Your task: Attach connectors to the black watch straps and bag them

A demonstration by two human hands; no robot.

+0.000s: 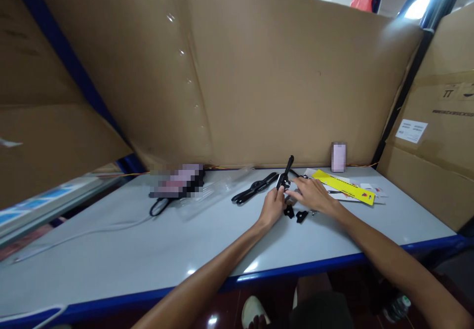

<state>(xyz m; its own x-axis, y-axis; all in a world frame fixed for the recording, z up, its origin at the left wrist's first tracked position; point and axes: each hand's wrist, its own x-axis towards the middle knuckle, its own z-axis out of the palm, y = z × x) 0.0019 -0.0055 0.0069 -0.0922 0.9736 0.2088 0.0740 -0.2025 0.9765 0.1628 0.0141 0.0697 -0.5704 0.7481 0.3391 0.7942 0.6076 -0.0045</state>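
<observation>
My left hand (273,204) is closed around a black spokeshave (289,164), one handle of which points up and away from me. At the tool's middle, the bent fingers of my right hand (313,194) come together; what they pinch is too small to make out. Just below my hands lie a small black metal plate (289,212) and a second black plate (301,217). Some small metal hardware (314,213) sits beneath my right wrist. To the left of my hands, more black spokeshaves (255,188) rest side by side on the white table (155,255).
A yellow packaging strip (346,186) and papers lie at right. Behind them a phone (338,157) leans on the cardboard wall (289,82). Clear plastic packaging (211,193), a blurred-out item (181,181) and a white cable (99,231) are on the left. A large carton (433,166) borders the right side.
</observation>
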